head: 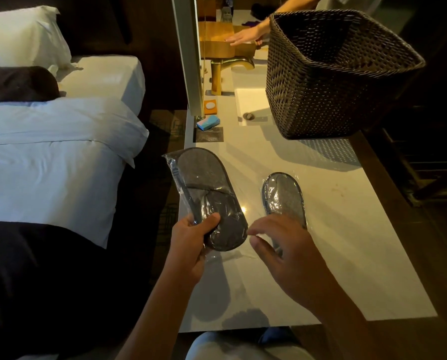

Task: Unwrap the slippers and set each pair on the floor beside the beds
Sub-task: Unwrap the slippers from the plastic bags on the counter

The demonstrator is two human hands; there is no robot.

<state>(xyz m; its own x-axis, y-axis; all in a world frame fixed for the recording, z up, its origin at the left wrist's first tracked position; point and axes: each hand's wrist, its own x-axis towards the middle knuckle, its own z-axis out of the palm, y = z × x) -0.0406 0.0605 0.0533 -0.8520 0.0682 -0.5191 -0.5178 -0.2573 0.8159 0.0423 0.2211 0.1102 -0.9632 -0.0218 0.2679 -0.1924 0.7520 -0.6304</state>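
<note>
A grey pair of slippers in a clear plastic wrapper (205, 193) is lifted over the left edge of the white counter (347, 242). My left hand (191, 248) grips its near end, thumb on top. My right hand (282, 253) hovers just right of that end, fingers spread and touching the loose plastic at most lightly. A second wrapped grey pair (284, 197) lies flat on the counter, partly hidden behind my right hand. Two beds (50, 162) with white linen stand to the left.
A dark woven basket (334, 81) stands on the counter at the back right, beside a sink (251, 105) with a brass tap (217, 74). Small soap packets (208, 122) lie near a mirror (217, 27). Dark floor (162, 193) runs between bed and counter.
</note>
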